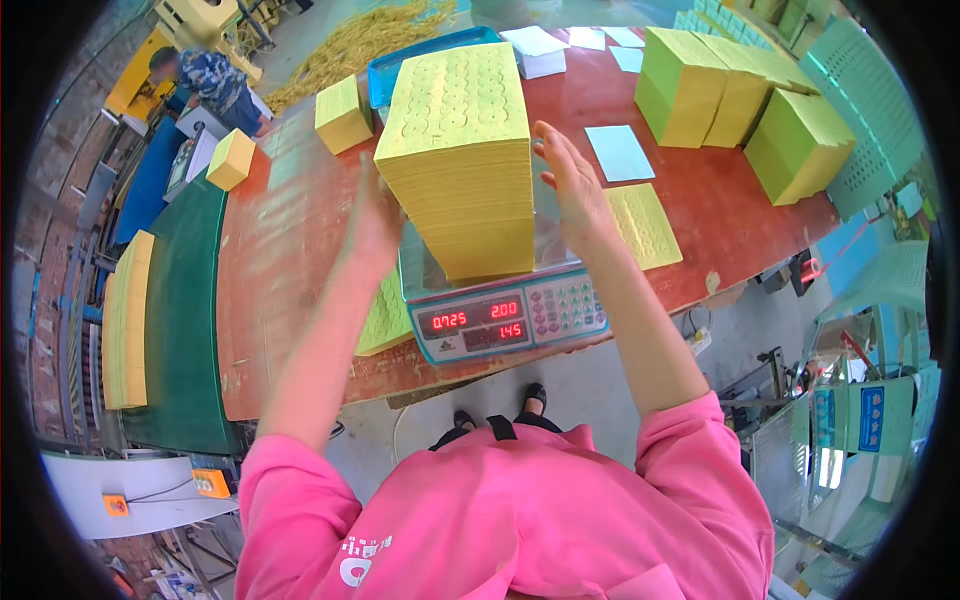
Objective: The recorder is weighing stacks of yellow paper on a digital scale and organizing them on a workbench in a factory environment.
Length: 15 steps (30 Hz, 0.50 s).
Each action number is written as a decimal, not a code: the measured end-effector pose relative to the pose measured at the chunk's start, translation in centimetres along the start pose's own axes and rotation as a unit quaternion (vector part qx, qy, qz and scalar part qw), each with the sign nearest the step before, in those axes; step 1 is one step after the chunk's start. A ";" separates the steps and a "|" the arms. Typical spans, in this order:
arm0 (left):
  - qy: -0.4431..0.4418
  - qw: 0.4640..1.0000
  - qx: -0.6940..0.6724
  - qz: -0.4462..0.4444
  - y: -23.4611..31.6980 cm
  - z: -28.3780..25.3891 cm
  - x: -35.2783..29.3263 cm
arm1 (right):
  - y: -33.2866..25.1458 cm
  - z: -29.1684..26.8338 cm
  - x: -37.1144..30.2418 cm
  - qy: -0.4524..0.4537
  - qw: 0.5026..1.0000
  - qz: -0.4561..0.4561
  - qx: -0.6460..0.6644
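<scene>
A tall stack of yellow paper sheets (465, 190) with rows of punched coin-like patterns on top stands on a digital scale (470, 325), whose red displays are lit. My left hand (374, 215) is at the stack's left side, slightly blurred, its fingers stretched upward; whether it touches the paper I cannot tell. On the other side, my right hand (578, 190) is raised with fingers extended and apart, a small gap between it and the stack. Some yellow patterned paper (385, 320) shows under the scale's left edge, and a flat yellow sheet (642, 225) lies to the right.
Yellow paper stacks (685, 85) fill the far right of the red table (290, 290). Smaller blocks (343, 115) stand at the far left. Behind the scale are a blue tray (390, 75) and white sheets (540, 50). Beyond the table, another person (215, 85) bends near machinery.
</scene>
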<state>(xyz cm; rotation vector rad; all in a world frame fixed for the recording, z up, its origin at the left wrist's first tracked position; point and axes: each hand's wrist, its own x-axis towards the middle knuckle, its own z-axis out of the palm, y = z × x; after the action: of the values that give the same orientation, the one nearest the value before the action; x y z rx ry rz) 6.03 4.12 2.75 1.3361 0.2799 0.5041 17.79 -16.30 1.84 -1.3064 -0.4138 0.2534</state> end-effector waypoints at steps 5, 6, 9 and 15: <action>0.044 0.990 -0.117 -0.062 -4.7 2.6 0.4 | 4.3 2.1 2.6 -0.049 0.996 0.008 0.074; 0.018 0.989 -0.143 -0.045 -5.5 2.3 1.1 | 4.4 2.3 3.2 -0.071 0.991 0.041 0.105; 0.027 0.982 -0.187 -0.028 -4.8 2.8 2.3 | 2.8 3.1 4.6 -0.105 0.983 0.078 0.129; 0.099 0.981 -0.157 -0.059 -3.1 3.8 1.5 | 3.1 2.5 4.4 -0.040 0.977 0.145 0.153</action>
<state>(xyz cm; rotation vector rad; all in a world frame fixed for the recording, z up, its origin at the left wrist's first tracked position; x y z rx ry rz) 9.68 1.17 0.70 0.9568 0.4234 0.5570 20.82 -11.51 0.05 -1.0506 -0.2387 0.5936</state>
